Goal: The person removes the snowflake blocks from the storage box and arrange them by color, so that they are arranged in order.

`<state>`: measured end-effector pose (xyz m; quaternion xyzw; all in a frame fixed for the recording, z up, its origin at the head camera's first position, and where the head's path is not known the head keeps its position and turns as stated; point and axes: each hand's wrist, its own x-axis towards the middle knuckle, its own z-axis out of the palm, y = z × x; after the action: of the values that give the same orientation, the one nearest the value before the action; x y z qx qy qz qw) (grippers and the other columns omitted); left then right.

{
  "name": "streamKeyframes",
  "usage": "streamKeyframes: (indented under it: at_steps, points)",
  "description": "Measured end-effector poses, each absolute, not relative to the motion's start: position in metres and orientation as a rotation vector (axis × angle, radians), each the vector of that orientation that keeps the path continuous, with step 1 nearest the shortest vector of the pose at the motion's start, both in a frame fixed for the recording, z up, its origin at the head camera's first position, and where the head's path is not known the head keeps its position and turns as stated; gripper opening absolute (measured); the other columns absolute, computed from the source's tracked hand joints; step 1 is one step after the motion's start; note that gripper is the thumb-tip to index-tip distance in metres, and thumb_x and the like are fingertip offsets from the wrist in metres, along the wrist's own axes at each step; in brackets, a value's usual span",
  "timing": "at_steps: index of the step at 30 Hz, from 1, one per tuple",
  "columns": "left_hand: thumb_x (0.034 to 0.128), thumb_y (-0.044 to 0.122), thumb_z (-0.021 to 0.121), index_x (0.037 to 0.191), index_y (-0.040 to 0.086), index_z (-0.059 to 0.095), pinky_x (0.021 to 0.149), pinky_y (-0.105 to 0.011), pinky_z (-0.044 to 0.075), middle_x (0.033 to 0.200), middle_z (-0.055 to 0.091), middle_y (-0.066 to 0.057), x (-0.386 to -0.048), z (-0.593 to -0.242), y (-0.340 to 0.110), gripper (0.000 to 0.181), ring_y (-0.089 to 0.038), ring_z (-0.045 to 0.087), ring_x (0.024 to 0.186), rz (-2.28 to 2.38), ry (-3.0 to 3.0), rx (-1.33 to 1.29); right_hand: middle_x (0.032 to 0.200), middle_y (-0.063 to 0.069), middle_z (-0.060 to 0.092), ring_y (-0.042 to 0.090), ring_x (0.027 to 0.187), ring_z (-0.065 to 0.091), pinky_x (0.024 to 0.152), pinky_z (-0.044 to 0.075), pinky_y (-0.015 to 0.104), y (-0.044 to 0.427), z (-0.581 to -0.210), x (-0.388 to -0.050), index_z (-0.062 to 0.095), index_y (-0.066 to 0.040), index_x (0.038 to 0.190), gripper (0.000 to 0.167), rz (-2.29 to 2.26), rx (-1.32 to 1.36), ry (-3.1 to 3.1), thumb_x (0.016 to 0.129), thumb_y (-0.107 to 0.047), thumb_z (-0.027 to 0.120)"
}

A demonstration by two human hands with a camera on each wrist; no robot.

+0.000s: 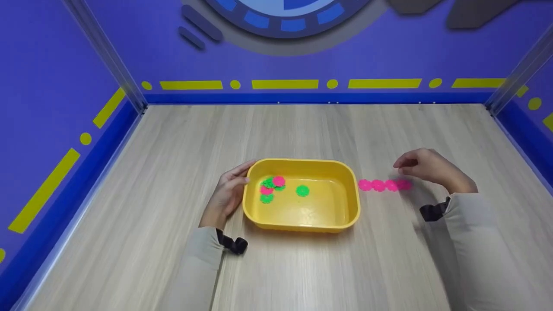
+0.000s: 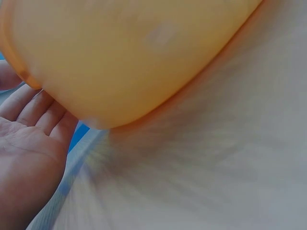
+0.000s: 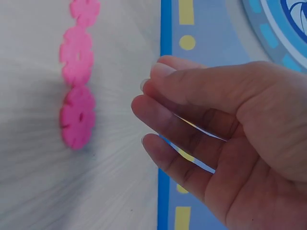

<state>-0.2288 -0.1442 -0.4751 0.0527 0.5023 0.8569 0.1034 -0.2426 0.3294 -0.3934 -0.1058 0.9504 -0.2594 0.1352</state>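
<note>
My left hand [image 1: 225, 192] holds a yellow plastic bin [image 1: 302, 226] by its left end. In the left wrist view the thumb is at the bin's rim [image 2: 21, 72] and the fingers lie along the outer wall. Green snowflake discs [image 1: 303, 191] and pink snowflake discs [image 1: 279, 181] lie inside, mostly grouped at the left end. Right of the bin, several pink snowflake discs [image 1: 379, 185] form a straight row on the table. My right hand [image 1: 432, 168] hovers just above the row's right end, fingers loosely bent. Between its thumb and fingertips nothing shows in the right wrist view.
The wood-grain table [image 1: 302, 272] has blue-purple panels with yellow marks along its back [image 1: 293, 69] and sides. Metal posts stand at the two back corners. A black strap [image 1: 233, 244] is worn on each wrist.
</note>
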Motion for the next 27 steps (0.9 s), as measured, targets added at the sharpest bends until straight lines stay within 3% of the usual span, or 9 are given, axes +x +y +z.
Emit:
streamKeyframes:
  at_steps: [6,15,27]
  points:
    - [0.0821,-0.011,0.047,0.140,-0.012,0.038,0.103,-0.029,0.044,0.144,0.046,-0.020,-0.229,-0.474,-0.145,0.059,-0.020,0.051,0.125,2.509,1.510,0.155,0.105,0.017,0.070,0.028,0.094,0.064,0.085,0.054,0.046,0.317,-0.384,-0.243,0.069,0.001,0.111,0.024,-0.732,-0.332,2.762,0.090,-0.007,0.062]
    - [0.0817,-0.012,0.046,0.140,-0.013,0.038,0.104,-0.028,0.043,0.146,0.043,-0.021,-0.229,-0.474,-0.145,0.059,-0.019,0.049,0.128,2.511,1.503,0.149,0.105,0.015,0.070,0.031,0.094,0.065,0.085,0.056,0.043,0.296,-0.369,-0.243,0.069,-0.002,0.111,0.023,-0.756,-0.382,2.751,0.090,-0.008,0.063]
    - [0.0811,-0.011,0.047,0.140,-0.013,0.038,0.105,-0.029,0.042,0.145,0.045,-0.021,-0.229,-0.475,-0.144,0.059,-0.020,0.048,0.128,2.515,1.516,0.144,0.101,0.012,0.072,0.026,0.092,0.066,0.082,0.056,0.041,0.267,-0.356,-0.243,0.073,-0.005,0.105,0.018,-0.777,-0.604,2.804,0.090,-0.010,0.064]
